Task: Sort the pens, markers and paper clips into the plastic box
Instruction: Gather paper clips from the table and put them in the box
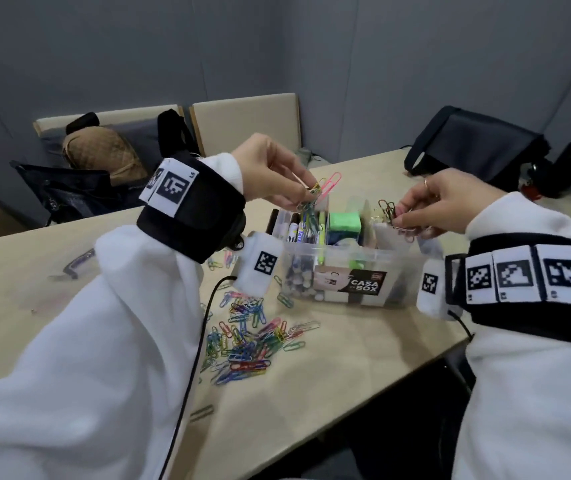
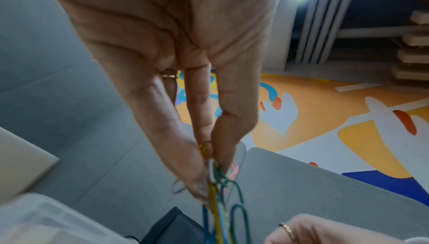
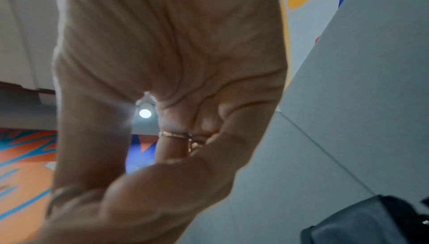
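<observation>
A clear plastic box (image 1: 343, 268) with a CASA BOX label stands on the table; markers (image 1: 294, 230) stand in its left compartment and a green block (image 1: 344, 221) sits in the middle. My left hand (image 1: 277, 171) pinches a dangling bunch of coloured paper clips (image 1: 311, 202) over the left compartment; the same bunch (image 2: 223, 202) hangs from the fingertips in the left wrist view. My right hand (image 1: 440, 206) pinches a smaller bunch of clips (image 1: 389, 211) above the right compartment. In the right wrist view the curled right hand (image 3: 162, 138) hides its clips.
A pile of loose coloured paper clips (image 1: 249, 334) lies on the wooden table (image 1: 346, 362) in front of the box. A black bag (image 1: 474, 143) sits at the table's far right. Chairs (image 1: 246, 123) with bags stand behind the table.
</observation>
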The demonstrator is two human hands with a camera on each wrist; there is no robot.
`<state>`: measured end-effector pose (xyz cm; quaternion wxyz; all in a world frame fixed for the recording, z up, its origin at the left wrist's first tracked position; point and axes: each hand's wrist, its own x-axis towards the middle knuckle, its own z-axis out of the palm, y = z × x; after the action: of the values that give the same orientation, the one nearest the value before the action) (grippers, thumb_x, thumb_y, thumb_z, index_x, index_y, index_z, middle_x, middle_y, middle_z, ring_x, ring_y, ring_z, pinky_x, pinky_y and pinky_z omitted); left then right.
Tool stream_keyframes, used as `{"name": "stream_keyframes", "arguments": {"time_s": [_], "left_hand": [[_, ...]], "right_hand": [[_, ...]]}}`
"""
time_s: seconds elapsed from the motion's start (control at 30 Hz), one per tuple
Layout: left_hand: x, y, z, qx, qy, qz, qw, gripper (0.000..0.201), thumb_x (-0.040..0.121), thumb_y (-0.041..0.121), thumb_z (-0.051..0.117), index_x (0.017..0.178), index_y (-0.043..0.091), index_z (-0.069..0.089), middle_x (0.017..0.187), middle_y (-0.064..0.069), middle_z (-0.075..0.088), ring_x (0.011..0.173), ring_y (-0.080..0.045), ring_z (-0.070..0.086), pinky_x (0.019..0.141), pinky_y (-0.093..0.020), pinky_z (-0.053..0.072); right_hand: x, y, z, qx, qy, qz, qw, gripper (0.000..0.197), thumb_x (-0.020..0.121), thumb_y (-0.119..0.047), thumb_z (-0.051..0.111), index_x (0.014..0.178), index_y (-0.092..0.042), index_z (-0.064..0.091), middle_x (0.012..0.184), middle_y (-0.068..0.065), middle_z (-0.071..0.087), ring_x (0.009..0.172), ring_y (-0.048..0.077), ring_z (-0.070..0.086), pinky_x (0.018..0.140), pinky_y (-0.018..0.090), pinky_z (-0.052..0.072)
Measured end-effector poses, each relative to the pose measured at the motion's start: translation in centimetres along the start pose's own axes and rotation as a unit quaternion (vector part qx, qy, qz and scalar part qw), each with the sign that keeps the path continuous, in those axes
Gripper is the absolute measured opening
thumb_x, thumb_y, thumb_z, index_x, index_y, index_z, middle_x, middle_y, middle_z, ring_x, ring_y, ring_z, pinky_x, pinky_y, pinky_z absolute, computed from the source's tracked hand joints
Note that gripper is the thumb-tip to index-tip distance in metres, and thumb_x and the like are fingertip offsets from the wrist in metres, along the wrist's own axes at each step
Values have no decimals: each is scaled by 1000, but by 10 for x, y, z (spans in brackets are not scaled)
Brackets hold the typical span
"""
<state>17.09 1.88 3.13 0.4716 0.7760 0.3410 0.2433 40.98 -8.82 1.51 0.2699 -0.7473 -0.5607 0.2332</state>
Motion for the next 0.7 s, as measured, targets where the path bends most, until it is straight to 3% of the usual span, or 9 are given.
{"name": "stream_keyframes", "arguments": {"time_s": [0.13,0.2,0.3,0.47,0.6,0.7], "left_hand": [[21,14,27,-11,-33,11,999,16,75,-6,71,91,-2,70,80,-16,71,66,-19,68,71,-27,59],[31,19,40,-19,-43,13,999,15,74,-5,73,88,0,70,82,-19,70,67,-20,68,73,-29,59],[41,22,54,-28,-47,10,998,12,75,-6,73,84,1,70,72,-13,70,60,-16,68,66,-23,58],[51,22,66,-49,-48,1,998,11,75,-7,71,85,-2,69,70,-12,68,56,-13,66,58,-17,55],[56,22,72,-69,-45,-3,997,11,75,-7,72,84,-2,69,64,-8,69,57,-14,67,59,-18,55],[58,23,76,-77,-30,-7,997,13,74,-8,72,86,-4,68,68,-12,69,57,-15,67,59,-19,56]], "right_hand": [[4,14,-1,-8,22,49,999,4,80,-6,74,83,-5,72,61,3,68,47,3,61,45,13,52],[7,18,2,-11,21,70,997,6,79,-5,75,84,-2,72,66,8,69,55,11,63,56,20,57],[9,19,4,-14,19,87,996,9,76,-7,78,83,-2,73,73,12,72,64,20,66,71,33,59],[10,18,4,32,49,97,994,10,76,-6,79,78,-2,69,64,6,68,48,7,62,55,20,55],[12,19,5,45,34,103,993,6,77,-6,78,78,-3,73,77,13,73,72,21,71,78,36,59],[12,19,4,72,37,110,991,5,79,-3,75,74,-2,72,80,19,73,85,31,72,85,43,57]]}}
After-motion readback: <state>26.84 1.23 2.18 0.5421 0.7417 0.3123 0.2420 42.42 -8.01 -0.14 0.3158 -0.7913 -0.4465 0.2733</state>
